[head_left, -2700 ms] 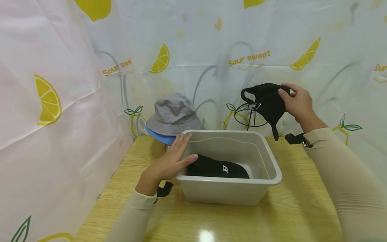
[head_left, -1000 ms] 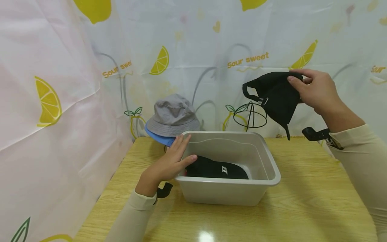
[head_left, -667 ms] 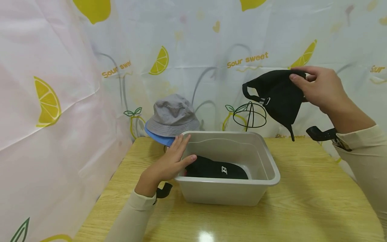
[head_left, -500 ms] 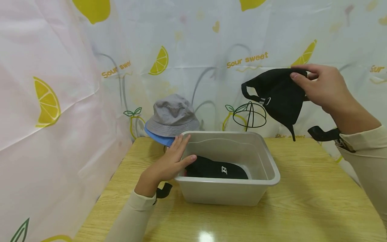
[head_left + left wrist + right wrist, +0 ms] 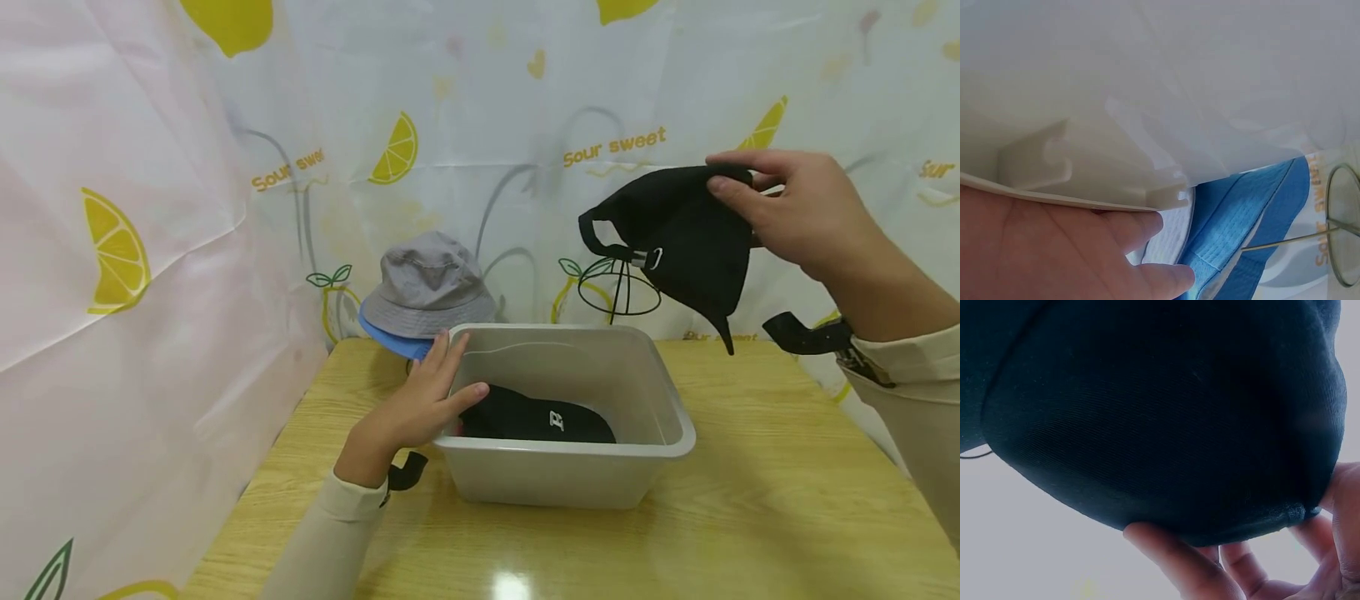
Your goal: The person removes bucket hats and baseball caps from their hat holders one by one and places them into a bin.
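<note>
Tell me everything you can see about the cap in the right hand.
The cap is black, seemingly cloth, with a strap, a metallic-looking buckle and an opening beside the strap. It hangs tilted in the air; the right hand pinches its edge at upper right in the head view. It overlaps the stand there; contact is unclear.

Black cap [image 5: 686, 221], pale grey tub [image 5: 555, 482], grey hat [image 5: 431, 285], blue hat [image 5: 396, 340], yellow-lemon-print white backdrop [image 5: 480, 83]

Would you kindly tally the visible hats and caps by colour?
Black: 2, held cap and cap in bin, bin
Grey: 1, upper hat
Blue: 1, lower hat
Total: 4, excluding a red patch too small to identify
</note>
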### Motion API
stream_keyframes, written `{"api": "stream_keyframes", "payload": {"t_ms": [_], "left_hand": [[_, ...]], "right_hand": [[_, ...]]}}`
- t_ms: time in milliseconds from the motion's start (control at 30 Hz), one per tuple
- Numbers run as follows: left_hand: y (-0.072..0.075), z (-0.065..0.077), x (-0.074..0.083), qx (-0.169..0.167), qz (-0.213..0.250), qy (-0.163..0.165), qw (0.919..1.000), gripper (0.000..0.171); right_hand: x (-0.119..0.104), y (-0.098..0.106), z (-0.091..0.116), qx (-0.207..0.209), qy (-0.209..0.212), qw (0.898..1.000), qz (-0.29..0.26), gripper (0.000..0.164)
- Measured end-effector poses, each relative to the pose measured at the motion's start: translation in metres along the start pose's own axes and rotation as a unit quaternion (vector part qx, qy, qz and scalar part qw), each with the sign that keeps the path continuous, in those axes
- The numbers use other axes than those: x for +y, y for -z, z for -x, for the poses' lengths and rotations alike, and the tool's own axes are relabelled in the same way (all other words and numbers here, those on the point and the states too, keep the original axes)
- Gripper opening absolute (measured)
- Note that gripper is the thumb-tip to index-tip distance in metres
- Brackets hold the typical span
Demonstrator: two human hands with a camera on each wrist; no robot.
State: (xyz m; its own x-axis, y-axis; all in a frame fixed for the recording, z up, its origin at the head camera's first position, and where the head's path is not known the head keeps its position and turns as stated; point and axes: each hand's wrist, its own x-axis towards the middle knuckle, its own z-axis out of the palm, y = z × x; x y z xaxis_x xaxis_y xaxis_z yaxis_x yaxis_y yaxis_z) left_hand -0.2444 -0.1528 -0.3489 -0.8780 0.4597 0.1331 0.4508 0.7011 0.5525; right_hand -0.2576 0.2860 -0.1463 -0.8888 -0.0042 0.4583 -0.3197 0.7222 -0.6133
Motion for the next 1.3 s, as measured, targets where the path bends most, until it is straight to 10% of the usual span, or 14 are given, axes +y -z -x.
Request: {"api": "stream_keyframes", "payload": {"t_ms": [1300], "left_hand": [[-0.001, -0.001, -0.001, 0.006, -0.003, -0.004, 1.0, 0.089]], "right_hand": [[-0.036, -0.08, 0.024, -0.121, 0.089, 0.981, 0.122, 0.034]]}}
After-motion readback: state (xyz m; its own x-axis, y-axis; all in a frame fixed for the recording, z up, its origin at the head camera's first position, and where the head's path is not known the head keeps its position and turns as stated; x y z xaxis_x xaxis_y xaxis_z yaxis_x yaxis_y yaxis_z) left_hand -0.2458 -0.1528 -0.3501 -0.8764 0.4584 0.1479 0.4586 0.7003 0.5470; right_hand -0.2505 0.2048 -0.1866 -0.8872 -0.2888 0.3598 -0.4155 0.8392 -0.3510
